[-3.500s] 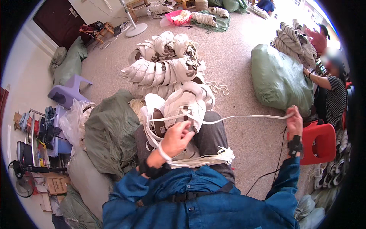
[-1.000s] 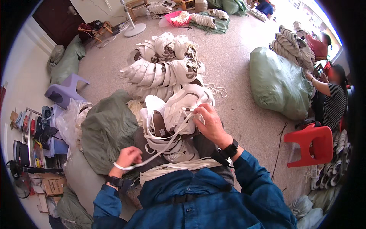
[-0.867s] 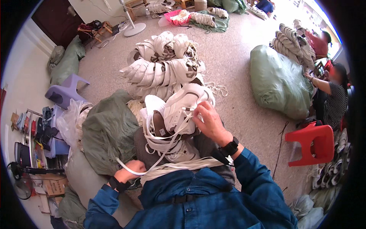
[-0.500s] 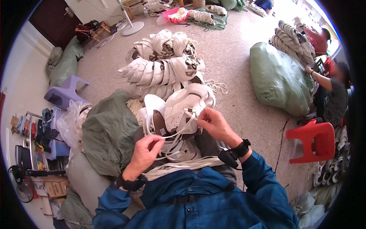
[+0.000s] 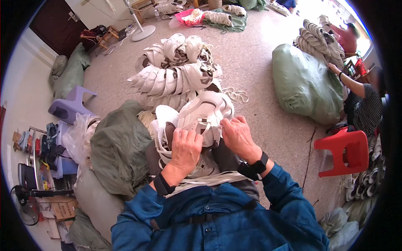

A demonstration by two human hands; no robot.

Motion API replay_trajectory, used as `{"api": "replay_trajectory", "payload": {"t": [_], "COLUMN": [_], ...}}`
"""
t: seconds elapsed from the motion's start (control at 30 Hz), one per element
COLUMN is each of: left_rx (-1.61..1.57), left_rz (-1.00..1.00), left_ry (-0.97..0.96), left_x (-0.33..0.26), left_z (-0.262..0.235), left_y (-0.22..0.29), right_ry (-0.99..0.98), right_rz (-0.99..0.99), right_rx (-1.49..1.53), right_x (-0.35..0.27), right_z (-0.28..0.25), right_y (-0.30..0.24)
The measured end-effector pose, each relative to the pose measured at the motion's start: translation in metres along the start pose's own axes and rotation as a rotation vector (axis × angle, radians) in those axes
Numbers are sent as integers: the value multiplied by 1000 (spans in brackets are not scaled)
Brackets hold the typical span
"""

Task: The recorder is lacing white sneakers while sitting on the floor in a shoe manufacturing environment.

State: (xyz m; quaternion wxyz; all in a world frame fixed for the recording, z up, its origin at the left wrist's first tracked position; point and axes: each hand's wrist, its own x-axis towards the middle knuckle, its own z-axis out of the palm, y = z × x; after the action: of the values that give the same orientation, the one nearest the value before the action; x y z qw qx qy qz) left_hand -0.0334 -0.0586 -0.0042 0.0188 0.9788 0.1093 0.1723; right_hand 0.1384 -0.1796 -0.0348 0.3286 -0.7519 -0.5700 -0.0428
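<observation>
A white shoe upper (image 5: 199,109) with brown lining lies over my lap, its toe pointing away from me. A white lace (image 5: 204,124) crosses its opening at the toe end of the eyelet rows. My left hand (image 5: 184,149) is closed on the upper's left edge, fingers curled over it. On the opposite edge, my right hand (image 5: 239,136) is closed with thumb and forefinger pinched; whether the lace is also in either hand is hidden. Below the hands, more white uppers rest on my legs, and a bundle of white laces (image 5: 205,180) lies across my lap.
Rows of stacked shoe uppers (image 5: 171,77) stand on the floor ahead. A dark green sack (image 5: 121,146) sits at my left, near a purple stool (image 5: 73,102). To the right are a large green sack (image 5: 305,83), a red stool (image 5: 343,150) and a seated person (image 5: 364,102).
Both hands were apart with the lace stretched between them. My left hand has moved up and right onto the upper; my right hand has shifted slightly to the upper's right edge.
</observation>
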Motion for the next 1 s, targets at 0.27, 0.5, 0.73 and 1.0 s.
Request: {"api": "replay_trajectory", "payload": {"t": [0.27,0.5,0.73,1.0], "left_rx": [67,-38,-68,-470], "left_rz": [74,217,96,-242], "left_ry": [-70,-501,-966,-131], "left_x": [-14,-102,-226,-68], "left_z": [-5,-43,-60,-47], "left_y": [-4,-10,-23,-6], "right_ry": [62,76,60,85], "right_rz": [28,82,95,153], "right_rx": [164,137,194,323], "right_x": [-5,-2,1,-18], "right_z": [13,22,22,19], "right_y": [-20,-15,-20,-28]}}
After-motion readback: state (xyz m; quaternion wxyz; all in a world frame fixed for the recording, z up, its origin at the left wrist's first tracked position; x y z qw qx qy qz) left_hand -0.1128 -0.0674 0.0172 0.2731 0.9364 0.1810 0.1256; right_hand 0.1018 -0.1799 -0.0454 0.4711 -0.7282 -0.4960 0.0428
